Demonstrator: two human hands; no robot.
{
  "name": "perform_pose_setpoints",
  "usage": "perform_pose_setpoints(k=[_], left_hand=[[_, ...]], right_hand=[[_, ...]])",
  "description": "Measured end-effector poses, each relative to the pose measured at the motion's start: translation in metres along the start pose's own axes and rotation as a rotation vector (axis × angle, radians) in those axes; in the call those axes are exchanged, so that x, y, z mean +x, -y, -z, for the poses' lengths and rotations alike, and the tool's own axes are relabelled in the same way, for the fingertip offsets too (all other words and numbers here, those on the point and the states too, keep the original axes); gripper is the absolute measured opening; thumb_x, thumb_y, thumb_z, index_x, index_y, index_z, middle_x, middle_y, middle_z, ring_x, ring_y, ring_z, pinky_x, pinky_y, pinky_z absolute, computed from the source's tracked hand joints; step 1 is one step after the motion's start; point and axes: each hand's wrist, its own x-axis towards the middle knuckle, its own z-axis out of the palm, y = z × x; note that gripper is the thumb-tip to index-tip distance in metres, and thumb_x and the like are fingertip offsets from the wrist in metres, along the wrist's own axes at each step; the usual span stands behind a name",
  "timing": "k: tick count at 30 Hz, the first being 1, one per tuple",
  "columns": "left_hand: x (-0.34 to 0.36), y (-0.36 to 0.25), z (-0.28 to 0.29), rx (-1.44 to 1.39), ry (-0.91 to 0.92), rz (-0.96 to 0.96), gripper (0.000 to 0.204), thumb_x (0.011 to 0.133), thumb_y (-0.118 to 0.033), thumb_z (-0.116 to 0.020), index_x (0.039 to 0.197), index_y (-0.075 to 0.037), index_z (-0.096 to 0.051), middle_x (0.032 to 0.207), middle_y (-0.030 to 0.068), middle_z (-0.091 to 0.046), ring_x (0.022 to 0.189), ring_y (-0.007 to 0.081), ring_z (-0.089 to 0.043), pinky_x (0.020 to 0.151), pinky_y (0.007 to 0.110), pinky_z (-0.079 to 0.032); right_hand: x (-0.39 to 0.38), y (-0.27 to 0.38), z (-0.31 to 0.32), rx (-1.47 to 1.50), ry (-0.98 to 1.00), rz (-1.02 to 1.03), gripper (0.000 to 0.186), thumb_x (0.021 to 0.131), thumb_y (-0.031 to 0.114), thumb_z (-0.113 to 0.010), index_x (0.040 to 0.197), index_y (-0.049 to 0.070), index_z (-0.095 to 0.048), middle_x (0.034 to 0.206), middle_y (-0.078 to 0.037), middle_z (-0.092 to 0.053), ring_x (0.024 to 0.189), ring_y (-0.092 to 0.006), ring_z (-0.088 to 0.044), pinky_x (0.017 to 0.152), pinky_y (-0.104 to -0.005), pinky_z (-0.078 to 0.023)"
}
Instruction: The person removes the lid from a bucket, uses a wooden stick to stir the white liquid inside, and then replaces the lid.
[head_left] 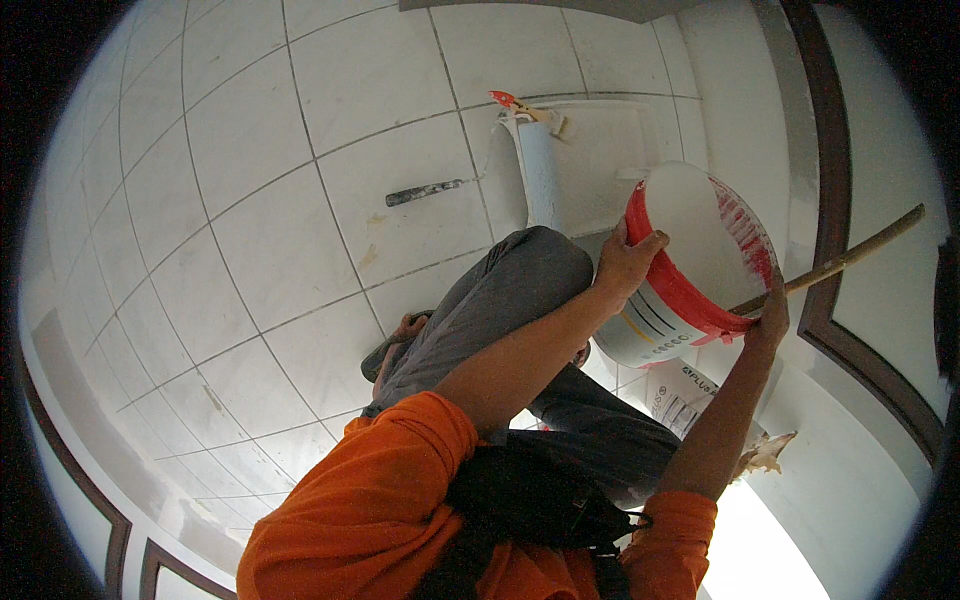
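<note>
A white bucket (645, 322) with a red rim hangs tilted away from me between my hands, beside a white paint tray (605, 185) on the floor. White paint (688, 220) lies against its far lip; whether any runs out, I cannot tell. My left hand (627, 264) grips the rim on the left, thumb over the edge. On the right, my right hand (771, 318) closes on the rim near a wooden stick (850, 254) that leans out of the bucket. A paint roller (538, 172) rests across the tray's left end, its dark handle (423, 192) pointing left.
A paintbrush (520, 106) with a red-tipped handle lies at the roller's far end. Behind the bucket stands a printed white bag (683, 396) with a torn top. A wall with dark trim (832, 200) runs along my right. White tiles (245, 180) cover the floor.
</note>
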Motion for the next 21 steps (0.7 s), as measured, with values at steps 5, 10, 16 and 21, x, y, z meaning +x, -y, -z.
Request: perform_pose_setpoints(k=[5,10,16,21], left_hand=[[-0.001,0.0,0.001,0.006,-0.002,-0.015,0.055,0.086,-0.03,-0.069,0.133,-0.005,-0.056,0.114,0.0127,-0.067,0.102,0.0259,-0.064,0.094,0.04,-0.048],[-0.003,-0.003,0.0,0.021,0.004,0.023,0.055,0.085,-0.03,-0.069,0.134,-0.007,-0.056,0.113,0.0115,-0.068,0.102,0.0247,-0.064,0.093,0.04,-0.049],[-0.004,-0.002,-0.001,0.023,0.004,-0.007,0.054,0.086,-0.028,-0.068,0.134,-0.008,-0.056,0.113,0.0106,-0.068,0.099,0.0242,-0.065,0.092,0.04,-0.05],[-0.003,-0.001,0.001,0.002,0.009,-0.009,0.054,0.086,-0.028,-0.068,0.134,-0.008,-0.056,0.113,0.0103,-0.068,0.099,0.0237,-0.065,0.091,0.039,-0.05]], right_hand=[[-0.003,-0.002,-0.005,0.055,-0.028,-0.024,0.042,0.088,0.034,-0.074,0.119,0.005,-0.071,0.103,-0.004,-0.064,0.096,-0.0194,-0.058,0.086,-0.0348,-0.047],[-0.001,-0.008,0.006,0.074,0.02,0.033,0.04,0.091,0.03,-0.07,0.121,0.005,-0.071,0.104,-0.004,-0.065,0.098,-0.019,-0.058,0.089,-0.035,-0.046],[-0.01,0.001,0.0,0.012,0.011,0.098,0.039,0.09,0.031,-0.071,0.119,0.004,-0.072,0.111,-0.005,-0.067,0.102,-0.0188,-0.057,0.091,-0.0358,-0.045],[-0.016,0.009,-0.009,0.023,-0.054,-0.006,0.042,0.086,0.036,-0.076,0.114,0.005,-0.073,0.102,-0.003,-0.065,0.098,-0.0179,-0.056,0.086,-0.0364,-0.045]])
